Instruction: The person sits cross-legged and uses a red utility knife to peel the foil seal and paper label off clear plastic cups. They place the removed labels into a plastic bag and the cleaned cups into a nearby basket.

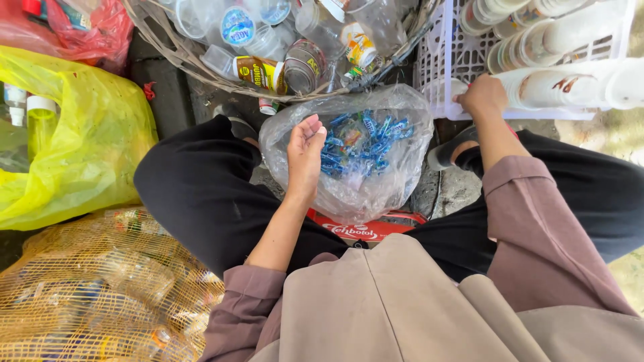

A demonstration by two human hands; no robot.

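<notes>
Two hands work apart: the left hand [305, 151] hovers cupped and loosely open over a clear plastic bag [349, 188] of blue bottle labels [362, 144] between the knees, holding nothing visible. The right hand [483, 97] rests on the white plastic crate [446, 67] by the stacked cups [570, 84]; its grip I cannot tell.
</notes>
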